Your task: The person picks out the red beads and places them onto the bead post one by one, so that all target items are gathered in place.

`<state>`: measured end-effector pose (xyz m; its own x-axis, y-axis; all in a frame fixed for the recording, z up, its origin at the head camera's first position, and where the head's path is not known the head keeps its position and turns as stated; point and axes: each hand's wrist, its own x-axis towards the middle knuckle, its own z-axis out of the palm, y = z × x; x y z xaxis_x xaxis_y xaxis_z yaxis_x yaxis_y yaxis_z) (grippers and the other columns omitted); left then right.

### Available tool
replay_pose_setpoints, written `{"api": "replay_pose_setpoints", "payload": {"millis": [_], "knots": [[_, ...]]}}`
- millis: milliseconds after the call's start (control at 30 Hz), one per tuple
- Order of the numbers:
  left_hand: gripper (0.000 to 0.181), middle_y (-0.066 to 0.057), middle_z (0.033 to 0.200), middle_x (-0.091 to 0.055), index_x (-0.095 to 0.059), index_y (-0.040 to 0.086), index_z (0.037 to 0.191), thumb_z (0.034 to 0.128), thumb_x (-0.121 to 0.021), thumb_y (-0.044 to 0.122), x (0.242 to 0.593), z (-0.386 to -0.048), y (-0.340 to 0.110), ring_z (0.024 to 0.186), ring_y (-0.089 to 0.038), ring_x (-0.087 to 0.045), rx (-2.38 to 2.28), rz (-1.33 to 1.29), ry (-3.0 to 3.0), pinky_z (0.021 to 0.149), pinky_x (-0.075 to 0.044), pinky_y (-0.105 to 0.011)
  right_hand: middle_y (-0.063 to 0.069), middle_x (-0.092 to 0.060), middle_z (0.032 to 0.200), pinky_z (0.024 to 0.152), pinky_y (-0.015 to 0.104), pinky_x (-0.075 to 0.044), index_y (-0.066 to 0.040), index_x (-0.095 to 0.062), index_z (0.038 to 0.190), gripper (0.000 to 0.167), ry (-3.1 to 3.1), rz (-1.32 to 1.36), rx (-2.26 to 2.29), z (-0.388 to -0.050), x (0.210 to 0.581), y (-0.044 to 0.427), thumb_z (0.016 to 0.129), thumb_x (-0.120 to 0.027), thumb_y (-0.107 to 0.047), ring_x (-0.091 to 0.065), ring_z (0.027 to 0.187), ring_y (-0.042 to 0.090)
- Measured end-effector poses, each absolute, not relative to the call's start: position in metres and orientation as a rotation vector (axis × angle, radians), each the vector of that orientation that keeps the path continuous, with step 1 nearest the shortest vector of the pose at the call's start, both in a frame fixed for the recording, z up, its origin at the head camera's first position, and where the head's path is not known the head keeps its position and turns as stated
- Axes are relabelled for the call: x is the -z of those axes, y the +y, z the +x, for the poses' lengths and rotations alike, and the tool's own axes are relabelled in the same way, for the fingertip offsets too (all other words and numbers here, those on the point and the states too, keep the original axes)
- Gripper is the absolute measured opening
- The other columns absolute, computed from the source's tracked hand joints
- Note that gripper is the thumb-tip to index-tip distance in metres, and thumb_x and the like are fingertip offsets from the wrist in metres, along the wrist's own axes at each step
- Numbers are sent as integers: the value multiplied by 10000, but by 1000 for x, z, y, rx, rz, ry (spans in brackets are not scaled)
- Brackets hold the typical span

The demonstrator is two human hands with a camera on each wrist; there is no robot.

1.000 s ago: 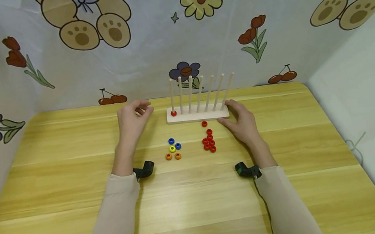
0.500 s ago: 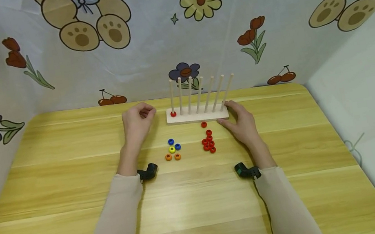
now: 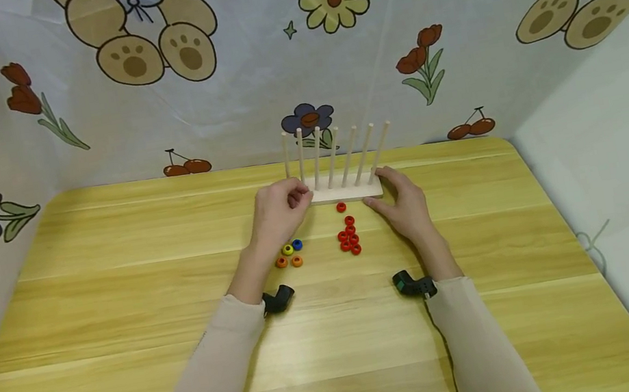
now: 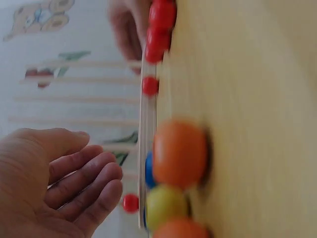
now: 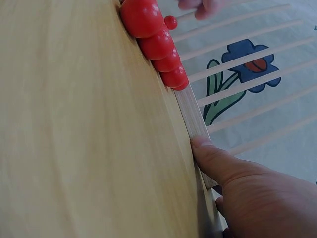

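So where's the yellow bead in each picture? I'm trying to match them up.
Head: yellow bead, a little below and left of the centre.
Left wrist: yellow bead, near the bottom, just right of the middle, between two orange beads.
Right wrist: not in it.
Shared landmark: the wooden rack, in all three views.

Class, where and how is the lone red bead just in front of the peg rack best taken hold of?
I'd pinch the lone red bead by its left and right rim, probably from above: it is round, hole facing up, with the peg rack close behind and other red beads on its near side.
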<state>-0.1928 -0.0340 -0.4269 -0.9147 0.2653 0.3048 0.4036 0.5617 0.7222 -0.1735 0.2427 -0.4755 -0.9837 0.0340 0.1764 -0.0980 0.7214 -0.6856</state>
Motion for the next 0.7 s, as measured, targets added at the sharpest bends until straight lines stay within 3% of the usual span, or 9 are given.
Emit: {"api": "replay_pose_setpoints", "payload": {"millis": [133, 300, 700], "knots": [[188, -79, 1059, -760, -784, 56, 1136, 975, -763, 150, 429, -185, -18, 953, -231, -703, 1170, -747, -2730, 870, -589, -384, 180, -533, 1558, 1255, 588, -298, -117, -554, 1503, 630, -2748, 50, -1114, -174, 476, 243, 957, -800, -314, -431, 1503, 400], [288, -98, 1309, -676, -727, 60, 1297, 1019, -704, 132, 435, -181, -7, 1267, -278, -606, 957, -939, -2810, 1115, -497, -418, 183, -536, 1554, 1252, 591, -303, -117, -552, 1504, 632, -2749, 41, -1125, -173, 475, 242, 957, -800, -314, -438, 1496, 403], [207, -97, 1169, -642, -780, 59, 1201, 1021, -678, 64, 441, -177, -1, 1065, -250, -607, 863, -1043, -2762, 932, -537, -354, 183, -534, 1556, 1249, 588, -310, -117, -556, 1501, 628, -2737, 43, -1134, -173, 476, 244, 956, -802, -310, -434, 1502, 397]]}}
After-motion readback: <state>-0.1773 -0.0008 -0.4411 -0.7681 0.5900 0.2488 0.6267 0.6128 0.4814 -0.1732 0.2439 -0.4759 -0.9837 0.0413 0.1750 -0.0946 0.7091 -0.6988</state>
